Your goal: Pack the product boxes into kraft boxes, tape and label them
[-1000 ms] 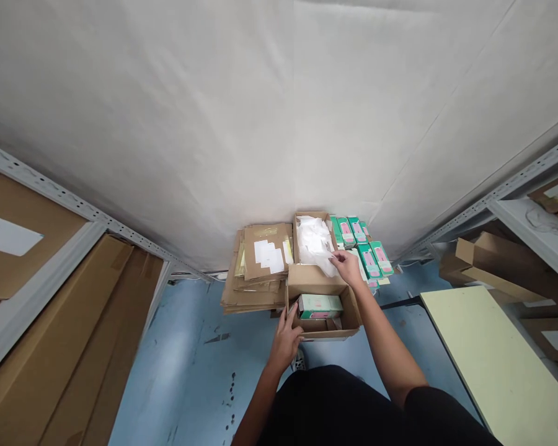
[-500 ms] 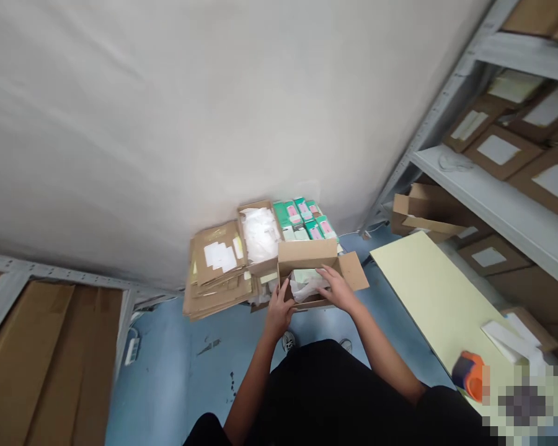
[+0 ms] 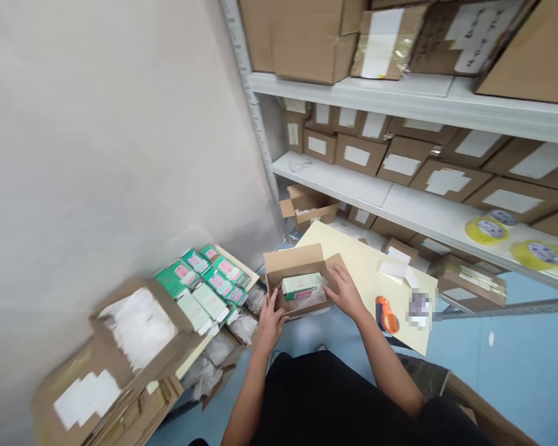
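Observation:
In front of my body is an open cardboard box (image 3: 294, 259), its flaps up and spread. My left hand (image 3: 270, 323) grips the near left wall of this box. At the right end, my right hand (image 3: 345, 291) has its fingers over the wall beside the raised flap. Inside lies a stack of pale green and pink small packets (image 3: 302, 285), with crumpled clear plastic wrap (image 3: 310, 298) around its near side. The box is at the left edge of a pale yellow table (image 3: 356, 263); whether it touches the tabletop I cannot tell.
An orange and blue tape dispenser (image 3: 387, 314) lies on the yellow table. Rows of labelled cartons fill the shelving (image 3: 353, 186) ahead, with yellow tape rolls (image 3: 487, 230) at right. On the left are green packets (image 3: 209, 282), a carton of white bags (image 3: 142, 328) and flattened cardboard (image 3: 81, 387).
My view has swung to the right, towards the shelving. Both hands have carried the box from beside the green packets over to the yellow table's edge.

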The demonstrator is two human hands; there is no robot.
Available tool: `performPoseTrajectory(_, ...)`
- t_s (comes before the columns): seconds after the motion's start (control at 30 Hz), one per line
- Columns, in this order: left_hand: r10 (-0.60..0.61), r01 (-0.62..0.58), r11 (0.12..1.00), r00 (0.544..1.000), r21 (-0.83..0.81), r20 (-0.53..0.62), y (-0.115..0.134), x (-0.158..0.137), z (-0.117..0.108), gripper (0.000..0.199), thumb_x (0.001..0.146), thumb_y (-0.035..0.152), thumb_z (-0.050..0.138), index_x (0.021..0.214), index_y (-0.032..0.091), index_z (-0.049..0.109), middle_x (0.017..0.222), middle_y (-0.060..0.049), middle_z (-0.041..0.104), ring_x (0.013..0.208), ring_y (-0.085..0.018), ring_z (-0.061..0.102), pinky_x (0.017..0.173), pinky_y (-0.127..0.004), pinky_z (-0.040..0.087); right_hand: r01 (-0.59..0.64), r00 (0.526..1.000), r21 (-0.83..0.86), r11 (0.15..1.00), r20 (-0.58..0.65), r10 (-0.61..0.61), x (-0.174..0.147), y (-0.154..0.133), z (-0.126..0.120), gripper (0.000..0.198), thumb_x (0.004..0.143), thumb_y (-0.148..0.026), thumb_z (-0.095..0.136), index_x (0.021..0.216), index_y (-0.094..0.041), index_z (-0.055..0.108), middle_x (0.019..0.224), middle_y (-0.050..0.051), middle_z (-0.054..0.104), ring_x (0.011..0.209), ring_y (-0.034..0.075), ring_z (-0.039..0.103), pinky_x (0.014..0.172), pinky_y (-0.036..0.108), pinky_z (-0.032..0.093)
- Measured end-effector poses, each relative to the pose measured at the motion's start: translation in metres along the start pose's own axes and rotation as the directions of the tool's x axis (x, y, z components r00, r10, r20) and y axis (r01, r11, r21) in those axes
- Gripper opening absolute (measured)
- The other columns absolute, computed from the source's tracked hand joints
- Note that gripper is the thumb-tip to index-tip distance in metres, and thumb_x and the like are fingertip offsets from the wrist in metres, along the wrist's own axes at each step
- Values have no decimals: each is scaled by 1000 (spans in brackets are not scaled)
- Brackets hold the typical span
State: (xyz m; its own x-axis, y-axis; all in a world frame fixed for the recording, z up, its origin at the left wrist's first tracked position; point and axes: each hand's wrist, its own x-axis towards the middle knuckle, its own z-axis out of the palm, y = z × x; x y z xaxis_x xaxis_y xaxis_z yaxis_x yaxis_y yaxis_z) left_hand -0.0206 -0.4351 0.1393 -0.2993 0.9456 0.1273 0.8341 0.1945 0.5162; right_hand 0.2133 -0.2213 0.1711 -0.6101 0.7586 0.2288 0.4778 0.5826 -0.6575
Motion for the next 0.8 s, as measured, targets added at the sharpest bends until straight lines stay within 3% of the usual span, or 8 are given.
performPoseTrajectory(0.17,169,-165,985,976,-41,138,17,73,33,13,92,17,63,86,21,72,175,0,24,161,-39,18,124,-62,38,-202,971,-40,979,-140,194,-21,56,-39,61,97,-41,62,155,-27,50,162,13,46,152,34,41,125,57,38)
performPoseTrajectory(0.37,338,-310,940,904,-140,263,18,169,80,13,91,15,61,86,19,73,176,-1,23,162,-38,15,126,-62,33,-366,905,-91,926,-269,331,-17,79,-57,62,96,-41,63,155,-25,50,161,15,46,153,35,41,124,58,38)
performPoseTrajectory(0.53,439,-384,897,827,-217,352,17,252,124,14,89,14,62,87,19,75,173,-3,29,162,-38,15,128,-59,31,-470,853,-94,878,-306,424,11,74,-55,64,96,-40,62,157,-30,47,164,12,43,152,34,42,123,56,41)
performPoseTrajectory(0.67,453,-384,891,779,-242,433,6,298,151,17,87,11,62,90,19,77,173,-3,30,162,-39,15,127,-58,32,-547,813,-87,833,-292,503,31,69,-42,66,95,-38,64,158,-30,45,168,12,37,155,33,38,123,55,40)
performPoseTrajectory(0.73,456,-377,889,771,-259,445,-7,312,157,24,86,14,66,105,21,78,174,-5,27,161,-38,19,127,-56,32,-589,790,-90,803,-271,549,34,70,-35,67,94,-38,65,157,-30,46,168,13,36,155,34,36,124,55,39)
performPoseTrajectory(0.8,445,-351,893,784,-283,433,-24,322,159,46,84,24,74,130,22,70,176,-8,22,161,-37,23,127,-53,33,-632,762,-92,770,-259,594,29,72,-29,65,93,-38,65,156,-29,48,167,13,38,155,33,37,123,54,40)
